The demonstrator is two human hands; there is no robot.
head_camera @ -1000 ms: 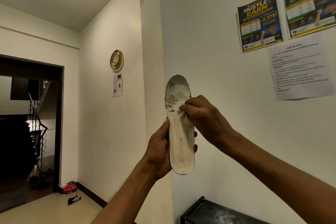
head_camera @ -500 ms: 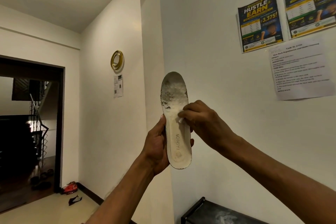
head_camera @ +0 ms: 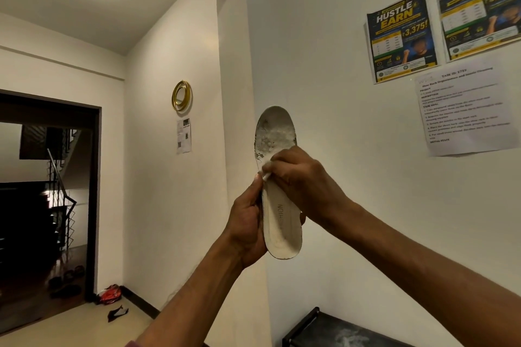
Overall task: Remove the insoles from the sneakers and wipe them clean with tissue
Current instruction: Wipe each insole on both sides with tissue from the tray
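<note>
This looks like the wiping step. The left hand [head_camera: 248, 222] grips the insole [head_camera: 282, 220] by its heel half, upright in front of the wall [head_camera: 352, 135]. The right hand [head_camera: 298, 180] pinches a scrap of tissue [head_camera: 266, 175] against its middle. The toe end looks grimy, so the next stroke should press upward there.

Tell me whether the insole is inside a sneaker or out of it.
Out. The left hand grips the bare insole upright in the air, toe end up, no sneaker around it.

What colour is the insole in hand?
Off-white insole, with grey grime at the toe end; head view.
</note>
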